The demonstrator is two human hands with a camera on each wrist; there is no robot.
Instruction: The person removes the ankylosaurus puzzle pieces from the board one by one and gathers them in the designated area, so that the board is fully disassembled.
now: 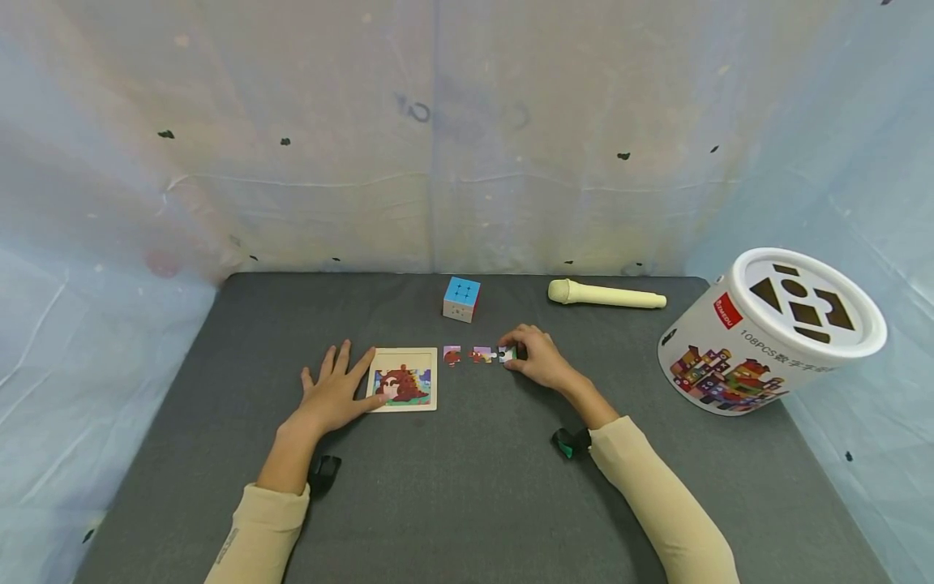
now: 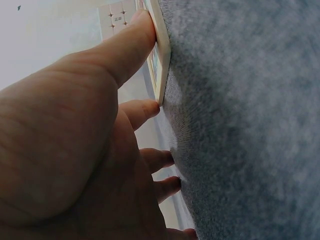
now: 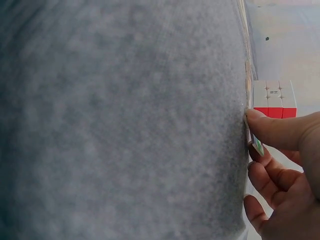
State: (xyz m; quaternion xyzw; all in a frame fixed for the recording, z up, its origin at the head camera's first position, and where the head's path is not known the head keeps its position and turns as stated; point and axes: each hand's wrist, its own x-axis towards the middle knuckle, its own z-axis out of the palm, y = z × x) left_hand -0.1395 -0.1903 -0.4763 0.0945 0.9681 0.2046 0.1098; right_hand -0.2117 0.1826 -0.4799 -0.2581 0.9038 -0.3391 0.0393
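A small jigsaw puzzle with a pale wooden frame point(image 1: 403, 353) lies flat on the dark table, with a red-brown animal picture in it. My left hand point(image 1: 330, 399) is spread, its thumb point(image 2: 135, 40) resting on the puzzle and its index fingertip touching the frame's edge. To the right of the frame lie two loose puzzle pieces, a left one point(image 1: 452, 355) and a middle one point(image 1: 481, 354). My right hand point(image 1: 540, 358) pinches a third puzzle piece point(image 3: 258, 145) between thumb and fingers, tilted in the right wrist view. Part of that piece is hidden by the fingers.
Behind the pieces stands a puzzle cube point(image 1: 462, 300) with a blue top. A pale yellow toy microphone point(image 1: 609, 294) lies at the back right. On the right is a large white bucket point(image 1: 744, 349) with shaped holes in its lid. Plastic sheeting point(image 1: 438, 162) surrounds the table.
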